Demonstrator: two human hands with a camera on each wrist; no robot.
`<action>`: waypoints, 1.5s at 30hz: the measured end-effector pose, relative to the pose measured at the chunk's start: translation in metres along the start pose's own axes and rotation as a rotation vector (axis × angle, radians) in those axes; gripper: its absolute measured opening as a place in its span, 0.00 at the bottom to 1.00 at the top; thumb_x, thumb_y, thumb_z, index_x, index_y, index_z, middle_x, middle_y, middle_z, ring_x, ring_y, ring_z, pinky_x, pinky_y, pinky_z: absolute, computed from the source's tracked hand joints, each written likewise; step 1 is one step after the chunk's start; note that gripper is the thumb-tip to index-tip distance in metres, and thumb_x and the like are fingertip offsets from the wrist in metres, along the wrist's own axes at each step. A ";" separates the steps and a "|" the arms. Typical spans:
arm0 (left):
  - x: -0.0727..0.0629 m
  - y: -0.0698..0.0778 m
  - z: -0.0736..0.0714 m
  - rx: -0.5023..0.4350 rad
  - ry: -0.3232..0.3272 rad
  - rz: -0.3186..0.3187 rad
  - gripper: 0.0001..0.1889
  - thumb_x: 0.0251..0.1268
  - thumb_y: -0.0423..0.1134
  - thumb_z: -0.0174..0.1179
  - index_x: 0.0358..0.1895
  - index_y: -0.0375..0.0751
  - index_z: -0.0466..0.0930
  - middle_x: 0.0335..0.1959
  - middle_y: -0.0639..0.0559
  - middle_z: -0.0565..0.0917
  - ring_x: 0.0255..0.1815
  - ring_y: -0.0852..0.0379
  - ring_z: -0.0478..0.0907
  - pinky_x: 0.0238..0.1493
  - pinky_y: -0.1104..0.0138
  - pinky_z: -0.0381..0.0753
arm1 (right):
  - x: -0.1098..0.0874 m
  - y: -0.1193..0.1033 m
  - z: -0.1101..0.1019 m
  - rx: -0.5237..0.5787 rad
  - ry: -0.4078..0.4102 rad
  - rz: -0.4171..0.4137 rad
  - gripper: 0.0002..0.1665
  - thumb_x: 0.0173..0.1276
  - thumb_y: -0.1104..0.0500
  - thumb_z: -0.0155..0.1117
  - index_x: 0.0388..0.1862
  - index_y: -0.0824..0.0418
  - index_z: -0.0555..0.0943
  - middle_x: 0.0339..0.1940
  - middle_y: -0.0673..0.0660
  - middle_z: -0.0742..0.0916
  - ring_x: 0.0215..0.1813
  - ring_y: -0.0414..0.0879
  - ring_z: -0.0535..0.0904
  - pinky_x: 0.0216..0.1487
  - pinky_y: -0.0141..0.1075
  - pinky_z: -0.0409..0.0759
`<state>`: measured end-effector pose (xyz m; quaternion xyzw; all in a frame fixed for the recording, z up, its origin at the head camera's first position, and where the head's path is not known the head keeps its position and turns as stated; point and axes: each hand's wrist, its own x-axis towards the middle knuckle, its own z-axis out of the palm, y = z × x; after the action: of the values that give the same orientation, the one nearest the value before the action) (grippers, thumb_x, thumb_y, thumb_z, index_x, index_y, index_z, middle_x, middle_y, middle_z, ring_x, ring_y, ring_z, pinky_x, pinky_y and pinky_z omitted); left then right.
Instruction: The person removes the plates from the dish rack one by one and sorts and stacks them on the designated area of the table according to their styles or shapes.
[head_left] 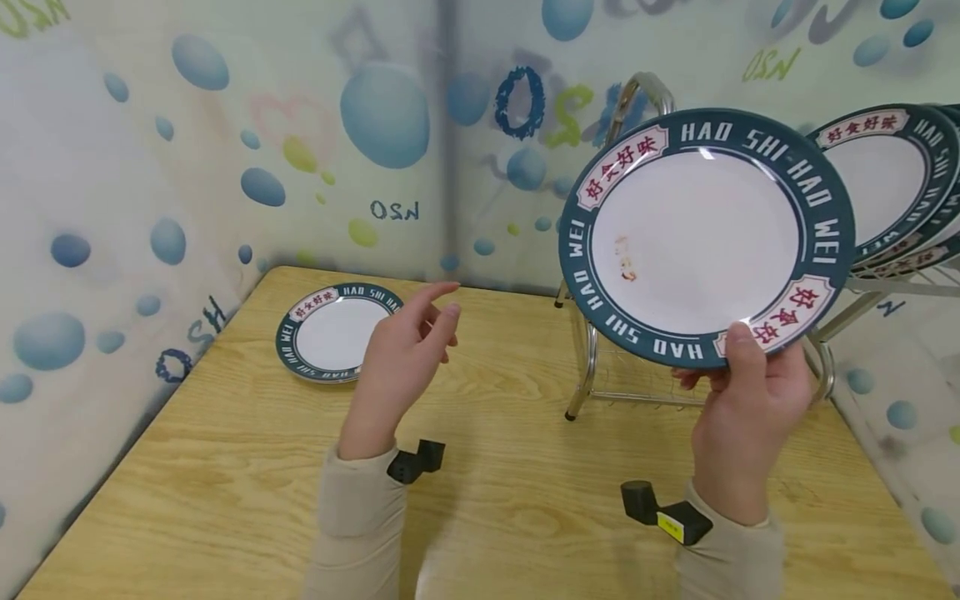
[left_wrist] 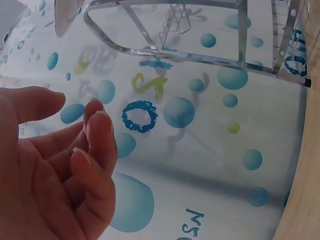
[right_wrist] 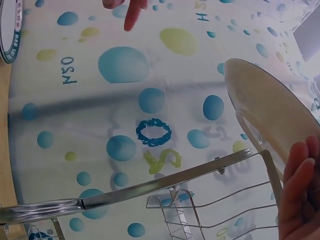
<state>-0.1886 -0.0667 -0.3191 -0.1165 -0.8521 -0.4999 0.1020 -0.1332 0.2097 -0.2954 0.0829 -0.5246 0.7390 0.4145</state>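
My right hand [head_left: 750, 425] grips the lower rim of a white plate [head_left: 697, 242] with a dark green lettered border, thumb on the front. The plate is tilted up, its face toward me, in front of a metal dish rack [head_left: 592, 367]. In the right wrist view the plate's pale underside [right_wrist: 270, 105] shows beside the fingers [right_wrist: 297, 185]. My left hand [head_left: 405, 362] hangs in the air over the table with loosely bent fingers, holding nothing. Behind it a matching plate [head_left: 337, 333] lies flat on the table, partly covered by that hand.
Several more green-rimmed plates [head_left: 885, 183] stand upright in the rack at the far right. The wooden table [head_left: 510, 467] meets patterned walls [head_left: 300, 125] at the back and sides. A black wrist camera [head_left: 416, 462] sits on the left sleeve.
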 end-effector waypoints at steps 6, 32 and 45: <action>-0.001 0.003 0.004 -0.001 -0.004 0.017 0.22 0.62 0.62 0.41 0.57 0.62 0.67 0.25 0.58 0.76 0.21 0.60 0.74 0.23 0.62 0.71 | -0.003 0.003 0.003 -0.028 -0.018 0.016 0.18 0.64 0.65 0.53 0.51 0.72 0.71 0.34 0.70 0.79 0.17 0.49 0.73 0.14 0.31 0.70; -0.003 0.020 0.018 -0.063 -0.091 0.100 0.23 0.63 0.63 0.36 0.57 0.62 0.68 0.22 0.58 0.75 0.20 0.60 0.72 0.21 0.62 0.69 | -0.017 0.007 0.016 -0.210 -0.097 0.091 0.16 0.65 0.62 0.53 0.50 0.67 0.73 0.30 0.64 0.79 0.16 0.47 0.72 0.16 0.30 0.71; -0.005 0.021 0.019 -0.073 -0.111 0.095 0.23 0.63 0.63 0.37 0.49 0.56 0.71 0.23 0.58 0.76 0.22 0.57 0.73 0.23 0.62 0.70 | -0.021 0.011 0.022 -0.271 -0.151 0.108 0.16 0.65 0.60 0.54 0.50 0.66 0.73 0.32 0.64 0.81 0.18 0.47 0.73 0.17 0.30 0.72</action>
<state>-0.1790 -0.0400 -0.3120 -0.1883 -0.8311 -0.5180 0.0738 -0.1346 0.1791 -0.3051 0.0530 -0.6529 0.6744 0.3408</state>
